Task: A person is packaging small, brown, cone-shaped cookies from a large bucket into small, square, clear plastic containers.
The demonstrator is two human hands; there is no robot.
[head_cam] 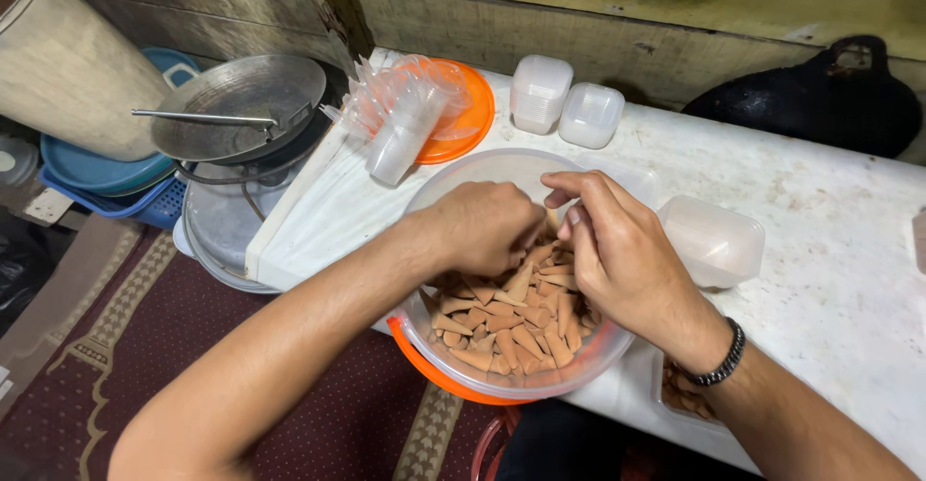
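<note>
I look down on a clear round tub (424, 336) of small brown cones (502, 331), at the near edge of a white table (830, 278). My left hand (479, 225) is curled inside it, fingers bunched together on cones. My right hand (617, 249) pinches a cone between thumb and fingertips. The tub overhangs the edge above a red rug (193, 346); in my judgement a downward push could tip it and spill cones. A small clear box (714, 242) sits just right of the tub; stacked clear containers (400, 119) lie on the far side.
</note>
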